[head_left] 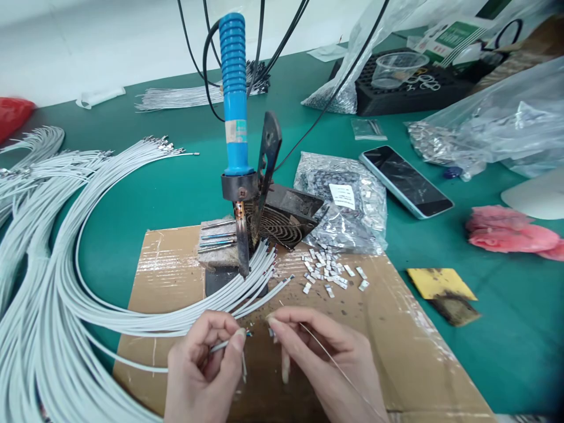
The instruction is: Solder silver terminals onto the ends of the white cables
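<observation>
My left hand (pixel 205 367) is closed in a pinch on the end of a white cable (pixel 219 346), whose stripped coloured tips point right. My right hand (pixel 324 358) is closed too, pinching a tiny metal piece (pixel 272 332) right at those tips; a thin solder wire (pixel 335 367) runs across it. Both hands hover over a taped cardboard sheet (pixel 396 329). Just behind them a blue-handled soldering iron (pixel 234 94) stands tip-down in a dark metal stand (pixel 282 220), with a bundle of white cables (pixel 145 311) ending at its base.
Loose small metal terminals (pixel 328 273) lie on the cardboard, with a clear bag of them (pixel 348 200) behind. A phone (pixel 405 181), pink cloth (pixel 511 232), yellow sponge (pixel 440 285), plastic bags (pixel 493 129) and a black tray with a cup (pixel 399 67) sit right. More cables (pixel 35 170) cover the left.
</observation>
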A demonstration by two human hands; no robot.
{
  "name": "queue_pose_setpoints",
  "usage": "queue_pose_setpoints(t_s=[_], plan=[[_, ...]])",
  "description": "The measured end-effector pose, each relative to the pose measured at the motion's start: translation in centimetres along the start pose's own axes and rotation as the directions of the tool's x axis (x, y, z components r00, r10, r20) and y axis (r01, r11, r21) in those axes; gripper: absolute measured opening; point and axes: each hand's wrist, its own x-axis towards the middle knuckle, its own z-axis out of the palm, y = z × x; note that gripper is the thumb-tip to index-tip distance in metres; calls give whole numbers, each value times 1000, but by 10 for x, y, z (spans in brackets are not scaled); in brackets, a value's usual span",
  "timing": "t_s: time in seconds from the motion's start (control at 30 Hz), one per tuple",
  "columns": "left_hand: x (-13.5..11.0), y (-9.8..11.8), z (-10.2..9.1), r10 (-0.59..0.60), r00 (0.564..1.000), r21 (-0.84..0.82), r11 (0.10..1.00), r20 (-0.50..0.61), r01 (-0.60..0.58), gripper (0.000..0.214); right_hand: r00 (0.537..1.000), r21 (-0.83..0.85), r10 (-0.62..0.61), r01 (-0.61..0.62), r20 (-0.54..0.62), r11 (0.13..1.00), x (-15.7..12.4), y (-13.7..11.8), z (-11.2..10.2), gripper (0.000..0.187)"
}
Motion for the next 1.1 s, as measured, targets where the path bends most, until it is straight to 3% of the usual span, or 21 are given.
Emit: queue_pose_setpoints(t_s=[0.13, 0.27, 0.37, 0.57, 1.1], plan=[[1, -3, 1, 21, 999, -7, 1000, -28, -22, 23, 998, 81, 56, -55, -4, 995, 1, -2, 5, 16], [1, -4, 1, 57, 998, 6, 998, -36, -57, 20, 996, 87, -90, 88, 20, 992, 1, -6, 9, 7], [1, -2, 1, 107, 994, 54, 993, -31, -106, 19, 977, 43, -202, 199, 66, 979, 1, -6, 9, 13], [4, 4, 3, 91, 996, 63, 994, 5, -91, 22, 955, -30, -281, 285, 96, 958, 6, 1, 8, 16], [6, 6, 2, 126, 992, 59, 990, 22, -127, 11, 939, -63, -247, 269, 241, 961, 16, 4, -2, 16]])
